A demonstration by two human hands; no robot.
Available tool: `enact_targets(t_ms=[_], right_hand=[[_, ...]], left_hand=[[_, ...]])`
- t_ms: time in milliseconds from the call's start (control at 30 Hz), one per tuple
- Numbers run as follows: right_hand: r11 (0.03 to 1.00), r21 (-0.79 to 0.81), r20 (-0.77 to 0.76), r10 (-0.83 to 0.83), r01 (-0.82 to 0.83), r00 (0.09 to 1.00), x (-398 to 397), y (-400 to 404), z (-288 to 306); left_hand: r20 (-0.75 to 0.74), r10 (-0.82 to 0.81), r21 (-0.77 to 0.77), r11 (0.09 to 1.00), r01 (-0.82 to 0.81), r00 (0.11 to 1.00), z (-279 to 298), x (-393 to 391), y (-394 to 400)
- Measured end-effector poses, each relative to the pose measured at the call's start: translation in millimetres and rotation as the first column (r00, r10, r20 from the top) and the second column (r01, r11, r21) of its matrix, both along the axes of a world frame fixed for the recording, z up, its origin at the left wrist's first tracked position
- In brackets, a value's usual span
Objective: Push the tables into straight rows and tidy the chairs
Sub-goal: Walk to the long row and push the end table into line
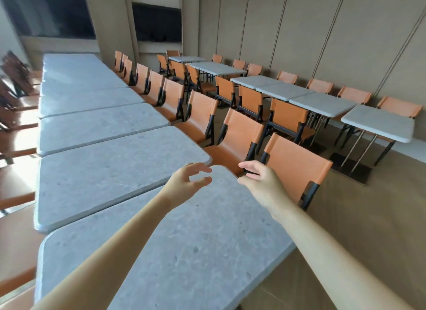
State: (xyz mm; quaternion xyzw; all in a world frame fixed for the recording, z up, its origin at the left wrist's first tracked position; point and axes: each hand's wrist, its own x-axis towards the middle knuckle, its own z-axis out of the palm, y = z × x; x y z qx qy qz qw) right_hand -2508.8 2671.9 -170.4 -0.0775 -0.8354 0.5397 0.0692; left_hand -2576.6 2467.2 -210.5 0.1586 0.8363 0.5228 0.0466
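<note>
Beige wall panels back two rows of tables and orange chairs. At the near end, the skewed grey speckled stone-topped table is reached over: left hand loosely open, right hand relaxed, empty. Likely heavy and rigid, it is best gripped at its edges.

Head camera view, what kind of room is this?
Probably a cafeteria or canteen: long rows of grey stone-look tables, orange chairs tucked along them, and dark wall screens. It could also be a training room.
</note>
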Motion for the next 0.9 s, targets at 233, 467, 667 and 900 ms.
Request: enact_targets(t_ms=[233,467,667,900], right_hand=[[0.991,0.02,0.016,0.135,-0.135,0.991,-60.9,26.0,-17.9],[0.959,0.124,0.073,0.248,-0.256,0.966,-107.6,98.8,-55.9],[0.871,0.274,0.064,0.407,-0.409,0.911,-136.0,168.8,-115.6],[0.706,0.399,0.313,0.495,-0.585,0.811,-138.8,220.8,-246.1]], left_hand=[[-0.073,0.16,-0.087,0.982,-0.166,0.984,-8.9,-15.8,12.7],[-0.127,0.251,-0.23,0.934,-0.274,0.96,-36.8,-10.0,56.9],[-0.083,0.382,-0.221,0.893,-0.391,0.92,-79.2,-1.9,130.5],[-0.052,0.307,-0.562,0.777,-0.282,0.95,-182.0,-2.2,197.3]])
